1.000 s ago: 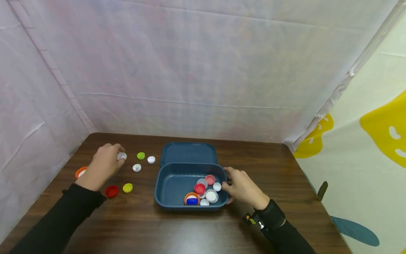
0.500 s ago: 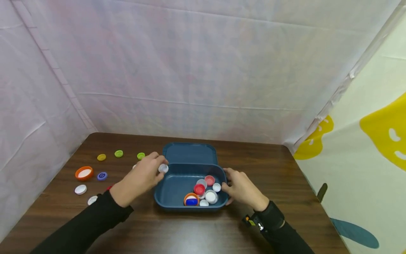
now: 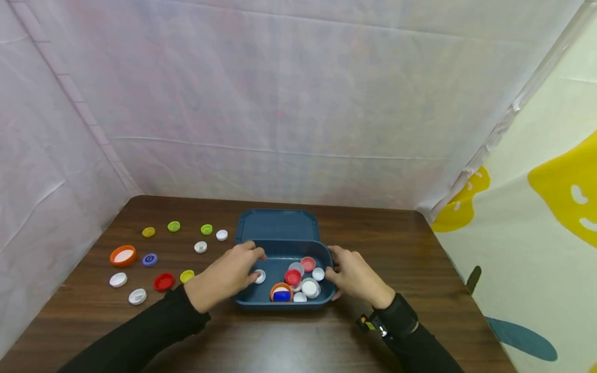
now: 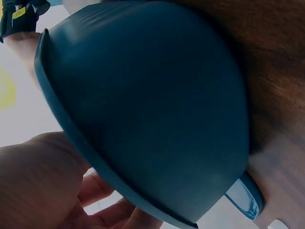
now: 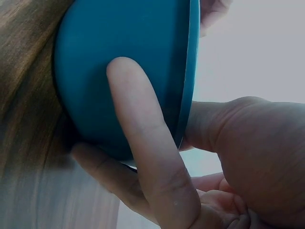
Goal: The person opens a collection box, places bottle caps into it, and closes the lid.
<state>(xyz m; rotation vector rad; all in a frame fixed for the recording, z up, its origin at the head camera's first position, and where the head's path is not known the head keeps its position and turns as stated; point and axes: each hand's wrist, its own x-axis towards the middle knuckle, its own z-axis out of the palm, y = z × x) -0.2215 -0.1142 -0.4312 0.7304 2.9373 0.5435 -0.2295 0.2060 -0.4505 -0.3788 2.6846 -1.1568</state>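
A dark blue plastic box stands on the table, with several bottle caps gathered in its right half, among them a red cap and an orange cap. My left hand reaches over the box's left rim, thumb and fingers spread apart. A white cap lies in the box's left part, right at the thumb tip. In the left wrist view the box wall hides the fingertips. My right hand grips the box's right end, thumb over the rim and fingers against the outer wall.
The blue lid lies behind the box. Several loose caps are scattered on the left of the table, including a red cap, a purple cap and a large orange cap. White cloth hangs behind the table.
My left hand has picked up a pale cap from the table's left, carried it rightward over the box rim and let go of it inside. The right hand has stayed on the box.
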